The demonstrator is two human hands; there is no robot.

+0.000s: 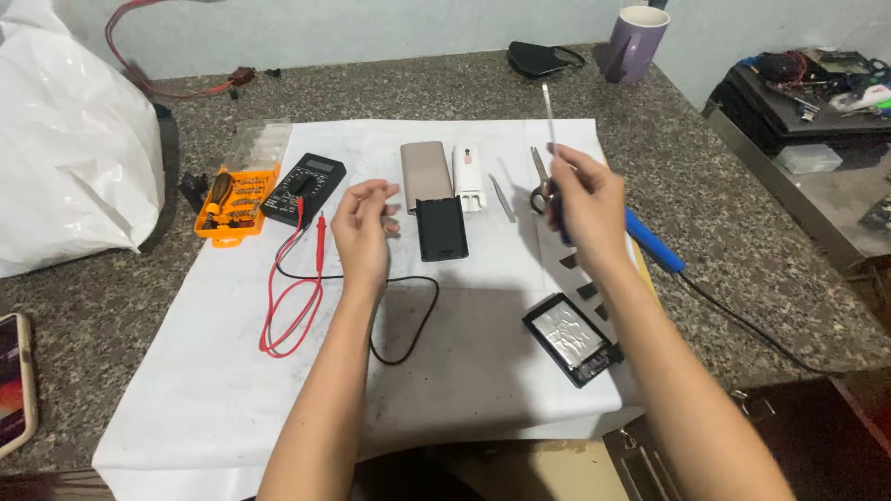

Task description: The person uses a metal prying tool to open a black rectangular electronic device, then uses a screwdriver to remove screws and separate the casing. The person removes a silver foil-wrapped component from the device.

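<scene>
My right hand (587, 209) is raised over the white paper sheet (213, 371) and grips a thin tool (548, 111). Its metal shaft points up and away, and a dark handle end shows below my fingers. Just behind this hand lie scissors (539, 182) and tweezers (502, 198). My left hand (364, 227) hovers with loosely curled fingers and nothing visible in it, next to a black case shell (441, 228). A beige case (426, 173) and a white part (469, 176) lie beyond the shell. A foil-covered pack in a black frame (569, 339) lies near my right forearm.
A black multimeter (303, 188) with red and black leads (297, 306) and an orange bit set (232, 199) sit at the left. A blue soldering iron (654, 241) lies at the right, a purple mug (637, 42) at the back, a white bag (70, 148) and a phone (14, 380) at the far left.
</scene>
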